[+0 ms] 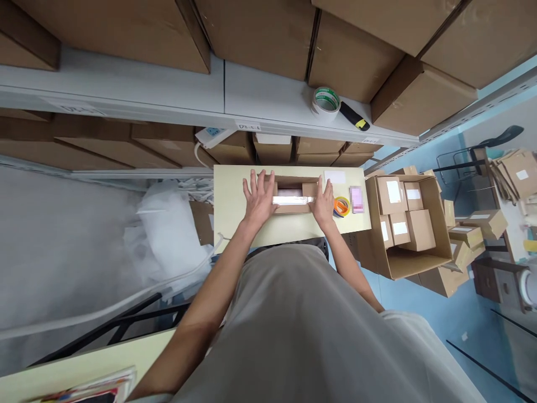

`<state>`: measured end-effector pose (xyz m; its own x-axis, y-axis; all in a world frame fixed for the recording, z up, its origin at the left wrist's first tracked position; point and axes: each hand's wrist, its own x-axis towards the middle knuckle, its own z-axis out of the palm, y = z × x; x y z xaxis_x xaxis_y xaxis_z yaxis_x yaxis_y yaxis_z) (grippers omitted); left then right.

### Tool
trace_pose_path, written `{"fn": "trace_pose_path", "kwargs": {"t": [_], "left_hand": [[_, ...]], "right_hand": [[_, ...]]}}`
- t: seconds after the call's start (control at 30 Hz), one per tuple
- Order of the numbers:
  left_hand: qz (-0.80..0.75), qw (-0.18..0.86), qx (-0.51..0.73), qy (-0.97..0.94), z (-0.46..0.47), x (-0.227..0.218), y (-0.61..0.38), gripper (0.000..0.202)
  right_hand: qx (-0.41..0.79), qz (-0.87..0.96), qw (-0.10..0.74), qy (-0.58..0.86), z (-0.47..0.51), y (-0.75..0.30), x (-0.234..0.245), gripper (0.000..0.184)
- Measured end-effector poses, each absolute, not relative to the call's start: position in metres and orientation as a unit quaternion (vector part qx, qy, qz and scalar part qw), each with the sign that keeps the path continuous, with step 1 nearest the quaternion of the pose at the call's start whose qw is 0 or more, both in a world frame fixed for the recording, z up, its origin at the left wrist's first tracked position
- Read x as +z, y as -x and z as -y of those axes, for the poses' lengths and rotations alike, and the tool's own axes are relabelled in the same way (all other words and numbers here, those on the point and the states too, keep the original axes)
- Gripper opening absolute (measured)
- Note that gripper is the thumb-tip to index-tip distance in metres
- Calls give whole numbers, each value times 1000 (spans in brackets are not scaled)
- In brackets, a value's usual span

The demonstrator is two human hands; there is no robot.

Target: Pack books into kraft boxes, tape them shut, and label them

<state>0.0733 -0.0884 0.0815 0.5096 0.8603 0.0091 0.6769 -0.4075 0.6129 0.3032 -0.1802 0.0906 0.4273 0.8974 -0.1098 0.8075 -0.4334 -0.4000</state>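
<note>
A small open cardboard box [289, 209] sits on the pale yellow table, its short end flaps folded at left and right. Along its near side runs a shiny whitish strip [292, 200]; I cannot tell whether this is tape or the edge of something packed inside. My left hand [259, 198] lies over the box's left end with fingers spread and the thumb by the strip's left end. At the other end rests my right hand [322, 204], fingers stretched away from me, thumb near the strip's right end. The box's interior is mostly hidden.
Right of the box lie an orange-yellow tape roll [341, 206], a pinkish packet [357, 200] and a white paper [334, 177]. A large carton [440, 229] of small labelled boxes stands beside the table [235, 224]. On the shelf are a tape roll [326, 103] and a black-yellow cutter [354, 116].
</note>
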Motion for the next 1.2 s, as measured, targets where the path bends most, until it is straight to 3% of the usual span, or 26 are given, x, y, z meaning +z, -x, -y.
{"fn": "trace_pose_path", "kwargs": {"t": [0.27, 0.6, 0.77, 0.97, 1.2], "left_hand": [[-504, 312, 192, -782, 120, 59, -60, 37], [-598, 345, 268, -672, 91, 41, -66, 26], [-598, 340, 278, -670, 93, 42, -69, 29], [-570, 329, 282, -698, 101, 50, -71, 27], [-529, 338, 296, -720, 113, 76, -89, 26]], "right_hand": [[199, 525, 122, 818, 193, -303, 89, 42], [210, 450, 160, 853, 173, -332, 76, 21], [209, 467, 165, 843, 174, -335, 68, 18], [224, 486, 205, 820, 199, -363, 62, 36], [252, 387, 73, 884, 241, -395, 42, 44]]}}
